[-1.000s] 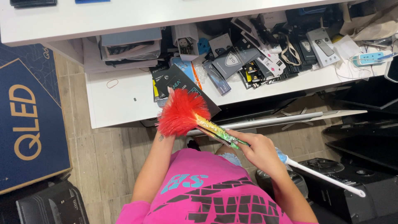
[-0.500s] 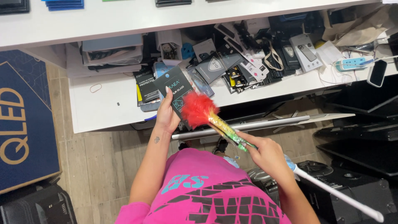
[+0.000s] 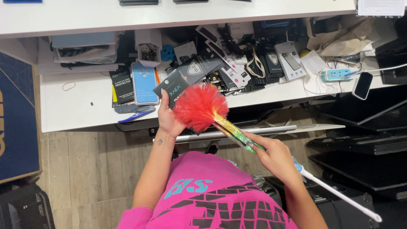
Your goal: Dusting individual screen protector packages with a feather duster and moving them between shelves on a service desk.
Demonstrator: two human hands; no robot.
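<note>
- the left hand [image 3: 168, 119] grips the lower edge of a dark flat package [image 3: 174, 87], thumb on top; its fingers are hidden behind the package and the red duster head.
- the right hand [image 3: 274, 156] is wrapped closed around the shiny multicoloured stem of one feather duster [image 3: 201, 107]; the red head sits over the package's lower right corner, hiding that part.
- the duster's white handle [image 3: 339, 195] runs down to the right and ends near the frame's bottom corner.
- the package is held just above the front edge of the white shelf [image 3: 76, 114], beside one blue phone case [image 3: 144, 82].
- a heap of small boxed accessories [image 3: 254, 63] fills the back of the shelf; they overlap too much to count.
- one open white box [image 3: 148, 48] holds small dark items, too small to make out.
- one black phone [image 3: 362, 85] lies at the right end, next to one blue-and-white power strip [image 3: 339, 74].
- a pink shirt [image 3: 212, 199] is cut off by the bottom edge.
</note>
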